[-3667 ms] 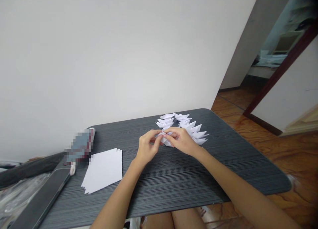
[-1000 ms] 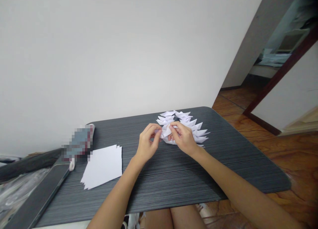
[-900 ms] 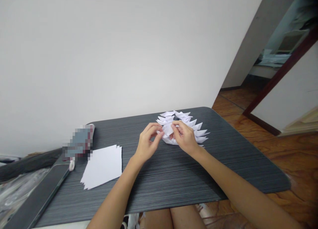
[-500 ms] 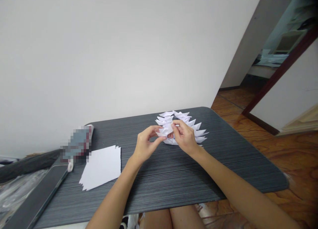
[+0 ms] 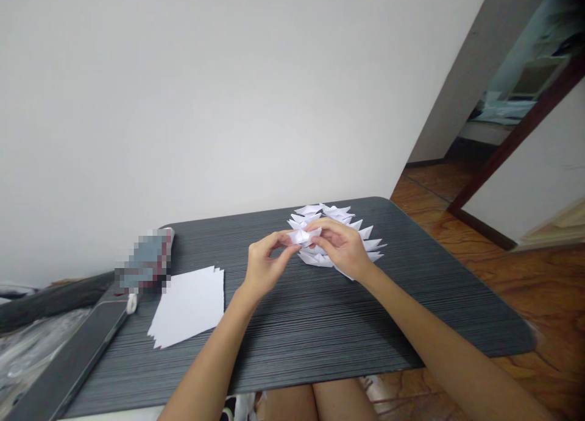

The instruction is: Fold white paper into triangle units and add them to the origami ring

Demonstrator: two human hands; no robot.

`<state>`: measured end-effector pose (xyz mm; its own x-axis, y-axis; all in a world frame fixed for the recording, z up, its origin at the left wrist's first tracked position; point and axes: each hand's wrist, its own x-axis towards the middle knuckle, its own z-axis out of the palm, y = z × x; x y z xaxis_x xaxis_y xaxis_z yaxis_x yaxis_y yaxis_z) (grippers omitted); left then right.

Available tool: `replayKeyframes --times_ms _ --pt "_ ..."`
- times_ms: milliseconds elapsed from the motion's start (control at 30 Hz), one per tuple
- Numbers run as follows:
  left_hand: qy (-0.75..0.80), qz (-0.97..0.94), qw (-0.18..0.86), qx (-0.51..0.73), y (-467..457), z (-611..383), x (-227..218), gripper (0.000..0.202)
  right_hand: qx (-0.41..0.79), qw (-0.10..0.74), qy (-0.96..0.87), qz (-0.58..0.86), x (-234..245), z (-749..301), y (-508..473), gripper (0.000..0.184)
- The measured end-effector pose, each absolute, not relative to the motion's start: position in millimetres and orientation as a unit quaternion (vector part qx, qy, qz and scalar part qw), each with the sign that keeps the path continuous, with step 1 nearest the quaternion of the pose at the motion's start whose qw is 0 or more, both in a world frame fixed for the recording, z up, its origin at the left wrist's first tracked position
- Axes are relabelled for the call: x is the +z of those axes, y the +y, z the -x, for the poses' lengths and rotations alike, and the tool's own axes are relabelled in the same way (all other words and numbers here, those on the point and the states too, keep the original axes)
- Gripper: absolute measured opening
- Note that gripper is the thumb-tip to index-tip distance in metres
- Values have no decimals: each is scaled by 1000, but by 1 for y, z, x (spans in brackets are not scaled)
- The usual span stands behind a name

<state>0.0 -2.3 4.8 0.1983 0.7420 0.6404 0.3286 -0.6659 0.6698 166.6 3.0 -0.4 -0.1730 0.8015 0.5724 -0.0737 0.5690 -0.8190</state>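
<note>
A small white folded paper boat (image 5: 302,236) is held up between both hands, above the dark table. My left hand (image 5: 265,261) pinches its left end between thumb and fingers. On its right end, my right hand (image 5: 340,245) grips with thumb and fingertips. Just behind and beneath the hands, several finished-looking paper boats (image 5: 372,245) stand in rows on the table, partly covered by my right hand.
A stack of white paper sheets (image 5: 189,308) lies on the left of the black wood-grain table (image 5: 292,339). Beyond it, at the left edge, is a blurred-out item (image 5: 145,259). A white wall (image 5: 228,104) rises behind the table.
My right hand has shifted its hold from the upper edge to the right end of the boat. The boat now sits slightly higher and shows its middle peak more openly.
</note>
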Motion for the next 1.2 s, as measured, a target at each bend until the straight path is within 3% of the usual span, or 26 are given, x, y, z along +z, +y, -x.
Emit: replayKeyframes --times_ms 300,567,1100,1200 --pt "370 -761 132 516 -5 -1 10 12 419 586 -622 307 3 -165 0 9" --pt "362 -765 167 505 -5 0 11 10 460 544 -634 301 4 -168 1 24" --pt "393 -714 254 520 -7 -4 8 13 496 573 -550 351 10 -164 2 21" --pt "384 -707 268 530 -6 -3 7 30 514 560 -549 347 10 -165 4 25"
